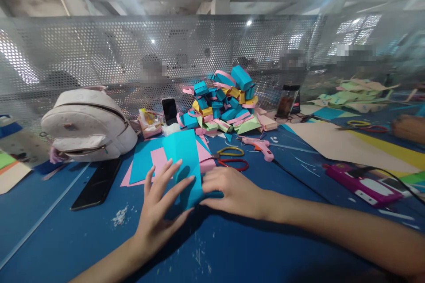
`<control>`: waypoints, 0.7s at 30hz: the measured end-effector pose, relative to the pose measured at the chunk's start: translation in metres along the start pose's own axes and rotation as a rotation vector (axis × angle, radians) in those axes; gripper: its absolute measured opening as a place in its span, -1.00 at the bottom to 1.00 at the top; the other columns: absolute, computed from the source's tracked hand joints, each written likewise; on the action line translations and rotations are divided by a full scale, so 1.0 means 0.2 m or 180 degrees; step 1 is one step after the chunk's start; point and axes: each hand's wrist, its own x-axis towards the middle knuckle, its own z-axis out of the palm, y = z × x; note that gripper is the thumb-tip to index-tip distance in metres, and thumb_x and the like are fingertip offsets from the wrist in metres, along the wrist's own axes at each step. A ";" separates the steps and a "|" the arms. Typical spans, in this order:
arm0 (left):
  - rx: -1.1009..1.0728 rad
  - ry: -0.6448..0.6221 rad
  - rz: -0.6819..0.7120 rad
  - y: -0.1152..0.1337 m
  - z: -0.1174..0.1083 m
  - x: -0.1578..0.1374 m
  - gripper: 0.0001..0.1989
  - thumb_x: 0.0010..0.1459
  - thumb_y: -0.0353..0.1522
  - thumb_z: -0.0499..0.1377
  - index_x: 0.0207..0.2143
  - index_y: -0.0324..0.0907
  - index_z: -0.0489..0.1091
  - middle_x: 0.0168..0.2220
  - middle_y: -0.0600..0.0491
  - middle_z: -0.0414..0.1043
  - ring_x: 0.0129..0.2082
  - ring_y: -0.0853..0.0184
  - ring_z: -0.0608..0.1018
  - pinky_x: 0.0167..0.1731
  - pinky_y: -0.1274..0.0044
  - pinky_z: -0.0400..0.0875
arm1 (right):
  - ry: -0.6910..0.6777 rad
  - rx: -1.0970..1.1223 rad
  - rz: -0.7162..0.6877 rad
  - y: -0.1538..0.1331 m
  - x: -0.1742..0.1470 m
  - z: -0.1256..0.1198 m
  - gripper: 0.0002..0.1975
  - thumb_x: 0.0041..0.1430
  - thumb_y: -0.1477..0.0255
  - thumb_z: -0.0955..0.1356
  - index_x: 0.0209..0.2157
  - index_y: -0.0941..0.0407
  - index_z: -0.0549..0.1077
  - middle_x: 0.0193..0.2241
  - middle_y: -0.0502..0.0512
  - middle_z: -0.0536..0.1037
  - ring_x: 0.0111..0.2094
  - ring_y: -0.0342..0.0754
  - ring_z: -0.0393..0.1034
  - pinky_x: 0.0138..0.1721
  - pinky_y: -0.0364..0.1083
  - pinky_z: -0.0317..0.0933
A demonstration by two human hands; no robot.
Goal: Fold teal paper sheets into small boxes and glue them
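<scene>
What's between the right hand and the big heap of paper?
In the head view, red-and-yellow scissors lie beyond the right hand, with pink paper at their blades and a glue gun farther right.

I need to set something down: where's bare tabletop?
Between the black phone and left forearm, barring white scraps; also, mostly, nearside of the right forearm. Crowded beyond left hand and right hand: paper sheets, scissors, glue gun, paper pile.
</scene>
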 end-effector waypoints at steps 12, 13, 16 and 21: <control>0.0295 -0.0309 0.0494 -0.03 -0.07 0.09 -0.51 0.18 -0.38 0.20 0.16 -0.14 0.25 0.03 -0.02 0.53 0.11 0.14 0.49 0.32 0.06 -0.34 | 0.0395 -0.0831 -0.0854 0.04 0.00 -0.09 -0.82 0.34 0.37 0.31 -0.29 0.11 0.52 -0.30 0.02 0.59 -0.25 -0.08 0.36 -0.18 -0.08 0.10; 0.0318 -0.0250 0.0563 -0.03 -0.07 0.09 -0.53 0.18 -0.37 0.21 0.15 -0.13 0.26 0.00 -0.01 0.55 0.08 0.15 0.52 0.32 0.06 -0.34 | 0.0435 -0.0696 -0.0843 0.04 0.00 -0.09 -0.84 0.32 0.38 0.33 -0.30 0.12 0.52 -0.31 0.01 0.59 -0.25 -0.09 0.37 -0.18 -0.09 0.11; 0.0381 -0.0142 0.0680 -0.04 -0.07 0.09 -0.57 0.19 -0.37 0.22 0.12 -0.10 0.30 -0.05 0.03 0.58 0.00 0.18 0.57 0.33 0.07 -0.34 | 0.0607 -0.0261 -0.0706 0.04 0.01 -0.08 -0.87 0.28 0.37 0.37 -0.31 0.12 0.54 -0.32 0.01 0.60 -0.26 -0.10 0.40 -0.17 -0.10 0.16; 0.0479 -0.0162 0.0664 -0.03 -0.07 0.09 -0.62 0.23 -0.34 0.20 0.09 -0.14 0.34 -0.07 0.03 0.59 -0.04 0.18 0.60 0.32 0.05 -0.33 | 0.0722 0.0149 -0.0362 0.04 0.01 -0.05 -0.90 0.20 0.37 0.43 -0.32 0.12 0.56 -0.35 0.02 0.61 -0.28 -0.08 0.42 -0.20 -0.10 0.21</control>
